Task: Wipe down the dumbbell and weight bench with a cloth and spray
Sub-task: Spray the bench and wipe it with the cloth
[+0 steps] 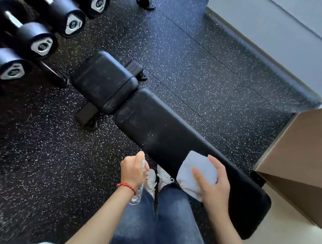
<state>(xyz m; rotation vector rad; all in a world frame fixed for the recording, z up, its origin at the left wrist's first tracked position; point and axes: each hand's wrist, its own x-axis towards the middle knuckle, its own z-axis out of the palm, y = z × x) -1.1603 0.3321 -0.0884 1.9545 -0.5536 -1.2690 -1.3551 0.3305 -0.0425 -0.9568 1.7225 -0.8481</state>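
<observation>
A black padded weight bench (156, 132) runs diagonally across the speckled floor, with a short pad at its far end and a long pad near me. My right hand (214, 182) holds a white cloth (196, 170) against the near part of the long pad. My left hand (133, 169), with a red bead bracelet on the wrist, grips a clear spray bottle (138, 192) beside the bench, over my shoes. Several black dumbbells (36, 39) with silver end caps sit on a rack at the upper left.
A tan box-like cabinet (299, 166) stands close to the bench's near right end. A grey wall with a dark baseboard (262, 58) runs along the right. My jeans-clad legs and white shoes (164, 176) are beside the bench. A rack foot (52, 73) reaches toward the bench.
</observation>
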